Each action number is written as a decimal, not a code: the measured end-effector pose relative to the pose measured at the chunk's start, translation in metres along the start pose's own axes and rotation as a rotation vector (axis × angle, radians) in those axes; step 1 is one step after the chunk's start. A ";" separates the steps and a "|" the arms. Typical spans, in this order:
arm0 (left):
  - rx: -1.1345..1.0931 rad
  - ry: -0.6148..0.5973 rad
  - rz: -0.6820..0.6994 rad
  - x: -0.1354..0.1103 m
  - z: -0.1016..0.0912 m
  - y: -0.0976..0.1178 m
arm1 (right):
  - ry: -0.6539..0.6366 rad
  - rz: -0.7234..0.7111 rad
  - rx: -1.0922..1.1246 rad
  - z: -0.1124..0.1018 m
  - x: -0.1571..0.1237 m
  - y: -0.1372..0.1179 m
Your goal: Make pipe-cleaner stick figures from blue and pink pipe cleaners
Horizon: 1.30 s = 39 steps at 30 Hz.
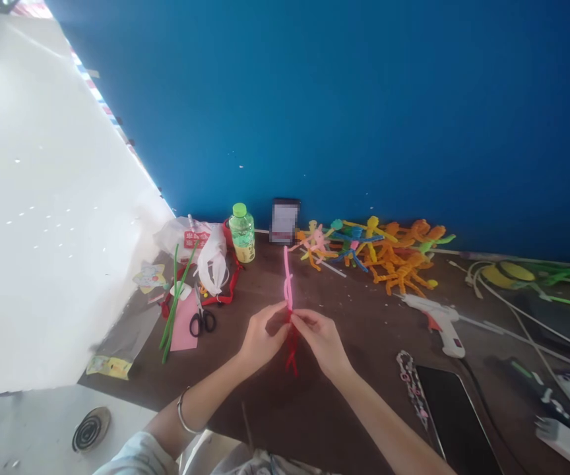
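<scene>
Head view: left hand (264, 338) and right hand (320, 338) pinch where the pink stem (287, 285) meets the red stem (291, 359), above the table (364, 369).

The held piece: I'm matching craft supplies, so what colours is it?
The held piece is pink above and red below, best seen in the head view.

The left hand (264, 338) and right hand (320, 338) pinch a fuzzy pink-and-red twist (288, 299). Its pink part points away and its red part hangs nearer. Under them is a dark brown table (261, 284). Farther back are a green-capped plastic bottle (243, 236) and many bright fuzzy little figures (404, 267). Black-handled metal scissors (199, 302) lie left; a white glue gun (443, 321) lies right.
</scene>
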<state>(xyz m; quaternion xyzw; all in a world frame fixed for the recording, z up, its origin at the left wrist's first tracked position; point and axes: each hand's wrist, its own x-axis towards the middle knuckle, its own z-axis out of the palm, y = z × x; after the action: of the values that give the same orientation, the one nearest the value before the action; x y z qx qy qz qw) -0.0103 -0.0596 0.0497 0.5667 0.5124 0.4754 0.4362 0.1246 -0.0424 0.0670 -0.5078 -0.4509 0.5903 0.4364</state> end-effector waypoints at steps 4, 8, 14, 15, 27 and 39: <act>0.043 -0.051 0.004 0.004 -0.006 0.004 | -0.005 -0.114 -0.190 -0.001 0.002 0.002; 0.027 -0.067 0.016 0.006 -0.010 0.010 | 0.006 -0.229 -0.374 -0.005 0.003 0.003; -0.394 -0.055 -0.308 0.014 -0.013 0.016 | -0.045 -0.297 -0.396 -0.008 0.005 0.002; -0.469 -0.091 -0.385 0.015 -0.014 0.017 | -0.052 -0.291 -0.384 -0.007 0.005 0.001; -0.662 -0.041 -0.430 0.019 -0.011 0.010 | -0.063 -0.228 -0.364 -0.001 0.002 0.004; -0.243 -0.094 -0.213 0.020 -0.015 0.015 | -0.055 -0.380 -0.536 0.003 0.005 -0.010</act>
<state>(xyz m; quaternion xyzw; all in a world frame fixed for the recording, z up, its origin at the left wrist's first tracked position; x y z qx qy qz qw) -0.0222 -0.0409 0.0693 0.4739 0.4873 0.4580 0.5729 0.1214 -0.0360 0.0760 -0.4952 -0.6884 0.3723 0.3773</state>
